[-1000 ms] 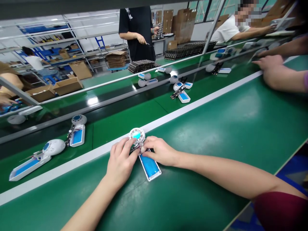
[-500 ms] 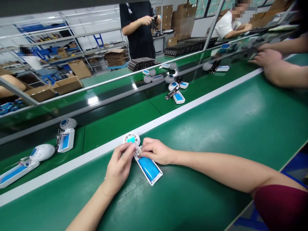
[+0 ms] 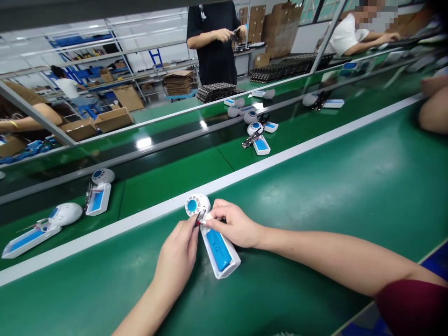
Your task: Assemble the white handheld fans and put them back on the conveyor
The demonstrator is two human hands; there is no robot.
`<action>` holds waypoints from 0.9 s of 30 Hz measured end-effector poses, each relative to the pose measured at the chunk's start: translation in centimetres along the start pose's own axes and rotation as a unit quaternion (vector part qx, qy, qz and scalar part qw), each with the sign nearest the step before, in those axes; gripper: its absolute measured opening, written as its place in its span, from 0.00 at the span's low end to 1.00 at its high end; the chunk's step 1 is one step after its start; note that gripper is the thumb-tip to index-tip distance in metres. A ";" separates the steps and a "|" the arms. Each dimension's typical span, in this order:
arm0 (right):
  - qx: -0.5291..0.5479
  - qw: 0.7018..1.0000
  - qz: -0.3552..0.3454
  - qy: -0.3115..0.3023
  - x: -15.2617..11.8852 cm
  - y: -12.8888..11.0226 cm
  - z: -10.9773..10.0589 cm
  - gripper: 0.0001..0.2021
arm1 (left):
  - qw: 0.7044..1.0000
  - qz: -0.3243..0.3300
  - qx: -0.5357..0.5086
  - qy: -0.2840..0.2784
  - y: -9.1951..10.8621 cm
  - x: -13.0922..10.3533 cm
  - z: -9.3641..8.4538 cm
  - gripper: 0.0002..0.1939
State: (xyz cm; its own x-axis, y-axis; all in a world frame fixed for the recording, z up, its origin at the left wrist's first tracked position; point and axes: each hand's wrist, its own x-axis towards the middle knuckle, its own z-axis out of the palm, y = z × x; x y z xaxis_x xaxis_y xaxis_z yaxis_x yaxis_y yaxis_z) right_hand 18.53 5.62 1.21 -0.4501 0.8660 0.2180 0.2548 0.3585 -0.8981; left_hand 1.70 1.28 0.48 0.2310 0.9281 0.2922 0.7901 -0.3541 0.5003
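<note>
A white handheld device housing (image 3: 232,267) lies on the green work surface, its round vented head (image 3: 198,204) pointing away and its open handle toward me. Inside the handle sits a blue battery (image 3: 220,249) with printed text. My left hand (image 3: 178,249) is closed at the left of the housing's neck, pinching red and dark wires (image 3: 198,222). From the other side, my right hand (image 3: 235,221) pinches a small white piece (image 3: 209,217) over the neck. The fingers partly hide the wire ends, so I cannot tell whether they are joined.
Similar housings (image 3: 99,198) with loose circuit boards lie on the green conveyor (image 3: 175,179) beyond a white edge strip (image 3: 150,215). Stacks of black parts (image 3: 219,92) stand farther back. A co-worker's arm (image 3: 436,109) is at the right; a person in black (image 3: 215,51) stands opposite.
The housing has turned slightly, and its battery print now shows. My left fingers have closed on wires that were hidden before. The co-worker's hands at right have moved mostly out of view.
</note>
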 end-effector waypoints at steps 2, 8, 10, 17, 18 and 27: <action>-0.044 0.999 -0.021 0.020 -0.2 -0.3 0.3 0.12 | 1.000 -0.006 -0.017 -0.022 0.4 -0.1 -0.1 0.15; -0.142 0.989 -0.043 0.024 -0.7 -0.7 0.9 0.11 | 0.992 -0.075 -0.084 -0.062 1.2 0.3 -0.3 0.12; -0.166 0.985 -0.049 0.016 -0.8 -0.7 0.8 0.11 | 0.991 -0.079 -0.086 -0.066 1.2 0.3 -0.3 0.11; -0.255 0.966 -0.038 -0.029 -0.8 -1.2 0.5 0.12 | 0.995 -0.055 -0.066 -0.055 1.4 0.1 0.0 0.12; -0.259 0.965 -0.033 -0.029 -0.9 -1.3 0.5 0.12 | 0.996 -0.047 -0.061 -0.050 1.5 0.0 0.1 0.12; -0.174 0.984 -0.036 0.000 -1.7 -0.8 0.5 0.13 | 0.996 0.018 0.088 -0.020 2.4 -0.5 1.1 0.14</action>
State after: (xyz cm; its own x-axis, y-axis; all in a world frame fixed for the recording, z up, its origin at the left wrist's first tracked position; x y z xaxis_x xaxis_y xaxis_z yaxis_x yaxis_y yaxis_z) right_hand 18.62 3.66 1.40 -0.4777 0.8338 0.2769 0.5002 0.5172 -0.6945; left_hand 4.14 0.04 0.62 0.2797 0.9205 0.2728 0.8675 -0.3640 0.3391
